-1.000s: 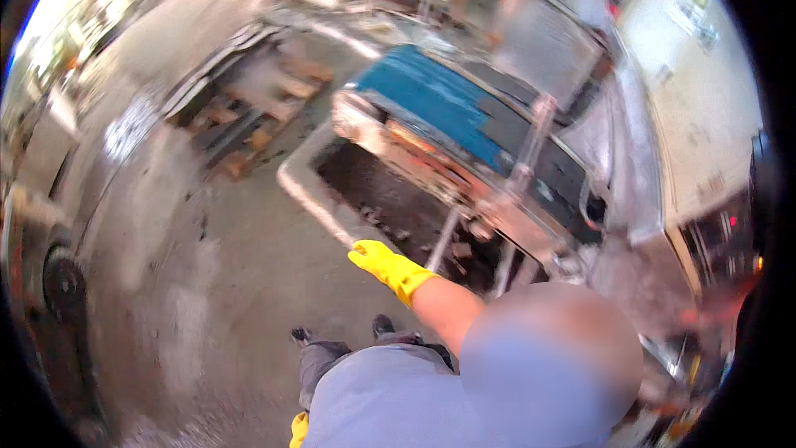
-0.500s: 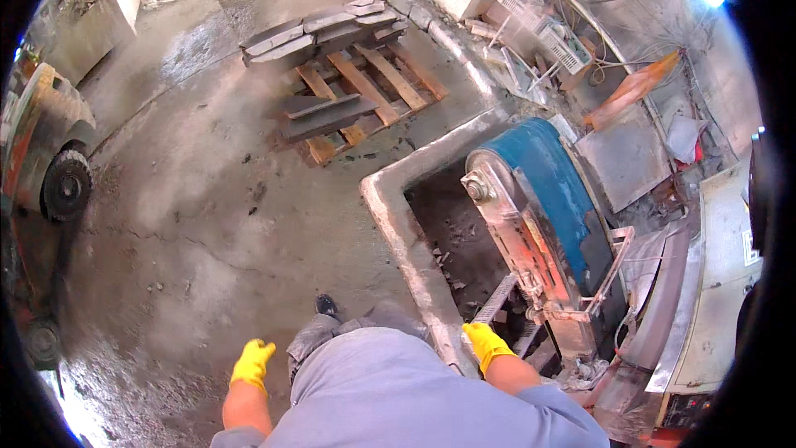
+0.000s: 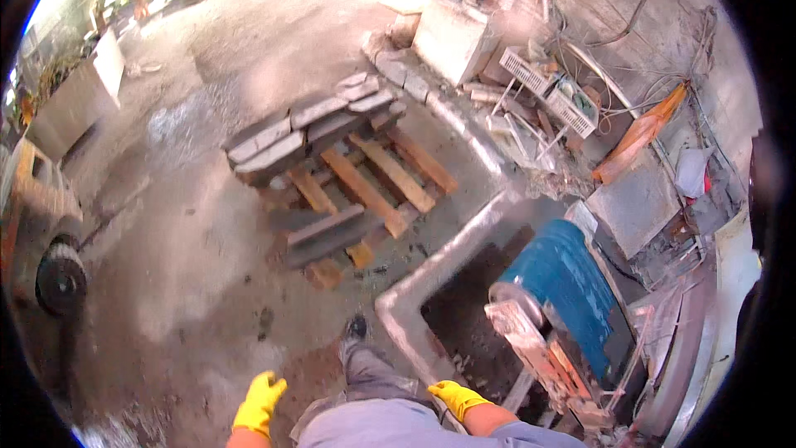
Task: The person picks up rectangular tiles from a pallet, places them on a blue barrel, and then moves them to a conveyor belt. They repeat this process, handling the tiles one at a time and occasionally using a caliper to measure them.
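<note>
A wet-looking concrete floor (image 3: pixel 191 282) spreads ahead, and a raised rim (image 3: pixel 408 333) edges the sunken pit on the right, probably to keep water and feet out. Over that pit slants a machine with a blue belt (image 3: pixel 543 278), perhaps placed so that scraps can drop below it. Well ahead of the person, on the floor left of the rim, lies a wooden pallet (image 3: pixel 361 182); its boards seem meant to hold the load off the ground. Stacked slabs (image 3: pixel 286 134) rest along its far side, and a dark slab (image 3: pixel 327 231) lies near its closer end. Both gloved hands hang low, apart, beside the body: the left hand (image 3: pixel 261 402) over the floor, fingers loosely bent, the right hand (image 3: pixel 458 399) just beside the rim, knuckles up and fingers drooping. Neither visibly grips anything; whether the fingers close against the palms, I cannot tell.
</note>
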Demonstrator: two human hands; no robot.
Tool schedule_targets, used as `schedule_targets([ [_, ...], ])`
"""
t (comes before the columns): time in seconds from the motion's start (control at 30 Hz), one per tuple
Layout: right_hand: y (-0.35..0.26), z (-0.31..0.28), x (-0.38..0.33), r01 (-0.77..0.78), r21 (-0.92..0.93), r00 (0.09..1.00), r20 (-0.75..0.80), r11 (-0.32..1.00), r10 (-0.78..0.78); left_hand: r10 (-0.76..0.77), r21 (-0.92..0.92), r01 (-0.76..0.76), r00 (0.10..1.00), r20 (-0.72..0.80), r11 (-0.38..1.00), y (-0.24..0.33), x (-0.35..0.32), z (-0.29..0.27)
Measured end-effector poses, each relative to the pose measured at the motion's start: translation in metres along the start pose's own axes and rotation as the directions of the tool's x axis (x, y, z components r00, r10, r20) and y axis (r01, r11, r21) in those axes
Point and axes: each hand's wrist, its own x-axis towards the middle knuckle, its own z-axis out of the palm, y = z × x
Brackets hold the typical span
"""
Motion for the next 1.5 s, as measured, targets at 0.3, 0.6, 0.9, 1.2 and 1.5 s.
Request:
schedule_targets([
  [0.3,-0.275,-0.246,0.085,0.486,0.532,0.861,-0.427,0.693,-0.277,-0.285,0.181,0.266,0.954,0.089,0.947,0.042,0.119,-0.064],
  [0.6,-0.232,-0.173,0.028,-0.093,0.669,0.96,-0.135,0.737,0.244,-0.013,0.402,-0.119,0.95,0.312,0.908,0.083,0.38,0.006],
  [0.9,-0.272,-0.058,-0.06,-0.64,0.681,0.685,0.295,0.357,0.666,0.306,0.629,-0.372,0.927,0.216,0.683,0.201,0.638,0.091],
  [1.2,-0.405,-0.104,0.043,-0.412,0.838,0.873,0.251,0.358,0.418,0.261,0.684,-0.488,0.872,0.415,0.543,0.225,0.725,0.118],
  [1.5,-0.334,-0.072,-0.014,-0.306,0.899,0.877,0.138,0.313,0.461,0.483,0.552,-0.381,0.875,-0.043,0.741,0.249,0.713,0.053],
])
